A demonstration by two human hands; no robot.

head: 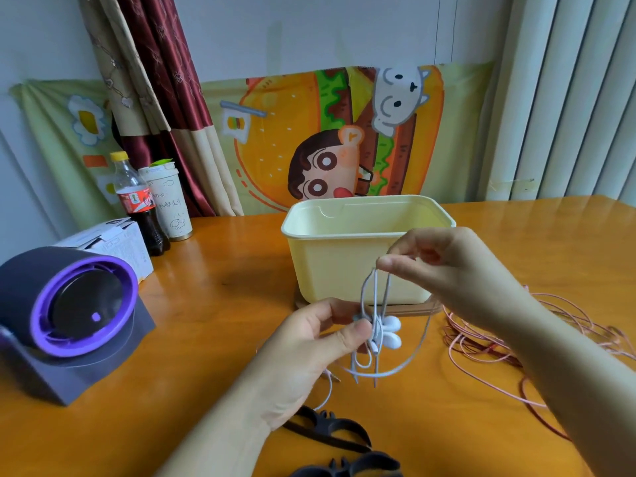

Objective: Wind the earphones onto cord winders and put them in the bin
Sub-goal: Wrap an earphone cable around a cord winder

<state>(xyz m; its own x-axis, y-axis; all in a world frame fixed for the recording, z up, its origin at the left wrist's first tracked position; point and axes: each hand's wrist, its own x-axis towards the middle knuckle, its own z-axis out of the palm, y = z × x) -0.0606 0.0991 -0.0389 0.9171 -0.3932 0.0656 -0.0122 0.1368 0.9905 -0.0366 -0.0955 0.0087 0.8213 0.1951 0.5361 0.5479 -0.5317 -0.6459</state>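
Earphones, one white wired pair with two buds, are up in midair just in front of the one pale yellow plastic bin, cord looped upward. Left hand has thumb and fingers clamped on the bundle by the buds, and right hand pinches the loop's top. Two black bat-shaped cord winders lie on the orange wooden table nearer the camera, with one tangled pink cable off to the right.

On your left, a dark device with a purple ring sits on the orange worktop. Behind it you have a white carton, then a yellow-capped cola bottle just beside a paper cup. A cartoon cloth and a curtain hang behind.
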